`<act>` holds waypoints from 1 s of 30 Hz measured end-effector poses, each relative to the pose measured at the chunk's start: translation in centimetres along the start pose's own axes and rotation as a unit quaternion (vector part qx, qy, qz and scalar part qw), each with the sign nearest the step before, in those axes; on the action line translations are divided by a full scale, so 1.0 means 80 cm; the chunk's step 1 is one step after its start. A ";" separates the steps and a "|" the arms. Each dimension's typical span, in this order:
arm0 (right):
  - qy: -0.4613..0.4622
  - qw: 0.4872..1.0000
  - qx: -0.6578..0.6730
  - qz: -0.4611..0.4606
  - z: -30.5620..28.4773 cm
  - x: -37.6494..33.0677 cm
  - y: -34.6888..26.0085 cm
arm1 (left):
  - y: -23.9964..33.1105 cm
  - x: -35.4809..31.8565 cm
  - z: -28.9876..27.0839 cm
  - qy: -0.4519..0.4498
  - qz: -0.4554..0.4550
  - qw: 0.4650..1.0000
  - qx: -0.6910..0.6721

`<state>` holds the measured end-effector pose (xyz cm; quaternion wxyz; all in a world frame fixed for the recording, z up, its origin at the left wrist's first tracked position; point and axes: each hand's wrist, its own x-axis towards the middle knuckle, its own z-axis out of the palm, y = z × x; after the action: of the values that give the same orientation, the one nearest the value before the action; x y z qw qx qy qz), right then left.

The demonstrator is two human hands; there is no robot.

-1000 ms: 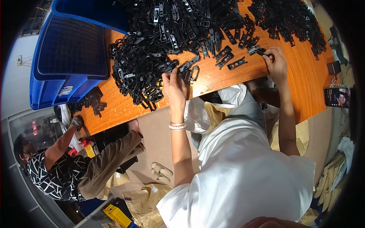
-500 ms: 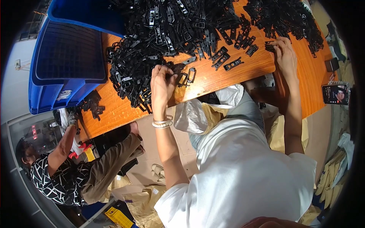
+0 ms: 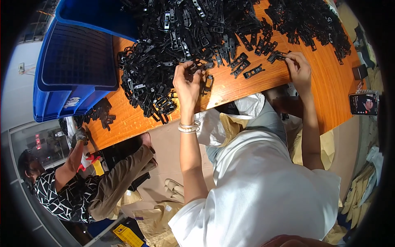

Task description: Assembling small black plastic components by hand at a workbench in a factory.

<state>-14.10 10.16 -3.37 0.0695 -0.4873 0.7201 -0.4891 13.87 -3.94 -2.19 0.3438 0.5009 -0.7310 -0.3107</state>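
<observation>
My left hand (image 3: pixel 187 85) is at the front edge of a large heap of black plastic parts (image 3: pixel 181 37), fingers curled with a dark part between thumb and fingers, mostly hidden. Just right of the thumb lies a black frame-shaped part (image 3: pixel 209 83). My right hand (image 3: pixel 300 72) pinches the end of a narrow black plastic part (image 3: pixel 279 56) just above the table. Several loose long parts with oval openings, such as this flat part (image 3: pixel 253 71), lie between my hands.
A wooden table (image 3: pixel 251 87) carries a second black heap (image 3: pixel 310 24) at the right back. A blue crate (image 3: pixel 74 61) stands at the left. At the right edge are a phone (image 3: pixel 364 103) and a small black box (image 3: pixel 360 71). Another person (image 3: pixel 66 185) works at the left.
My left hand has shifted right toward the frame-shaped parts. My right hand has moved slightly left and nearer, bringing its black part toward the loose ones.
</observation>
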 end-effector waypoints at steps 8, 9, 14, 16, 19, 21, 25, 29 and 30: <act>0.011 1.000 0.021 -0.016 0.014 -0.009 -0.005 | 0.001 -0.003 -0.006 -0.020 -0.096 0.951 -0.294; 0.018 0.999 0.025 -0.017 0.015 -0.009 -0.009 | -0.002 -0.002 -0.010 -0.036 -0.109 0.949 -0.293; 0.046 0.998 0.024 -0.044 0.027 -0.012 -0.002 | 0.001 0.002 -0.006 -0.018 -0.070 0.938 -0.339; 0.053 0.998 0.011 -0.040 0.027 -0.013 -0.003 | 0.000 0.002 -0.007 -0.020 -0.067 0.937 -0.342; 0.056 0.998 0.001 -0.034 0.026 -0.013 -0.005 | 0.005 0.001 -0.011 -0.037 -0.046 0.962 -0.267; 0.057 0.998 0.000 -0.025 0.026 -0.014 -0.006 | 0.005 0.002 -0.012 -0.059 -0.051 0.942 -0.325; 0.079 0.993 -0.081 -0.043 0.034 -0.015 0.008 | 0.006 0.000 0.000 -0.050 -0.112 0.894 -0.432; 0.093 0.987 -0.124 -0.047 0.038 -0.017 0.012 | 0.013 -0.002 0.009 -0.074 -0.062 0.914 -0.393; 0.093 0.985 -0.138 -0.039 0.040 -0.017 0.011 | 0.017 -0.001 0.010 -0.074 -0.062 0.915 -0.393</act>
<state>-12.11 9.17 -6.19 -0.0848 -0.4724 0.7645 -0.4302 12.51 -3.35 -1.57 0.4380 0.3458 -0.5406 -0.6295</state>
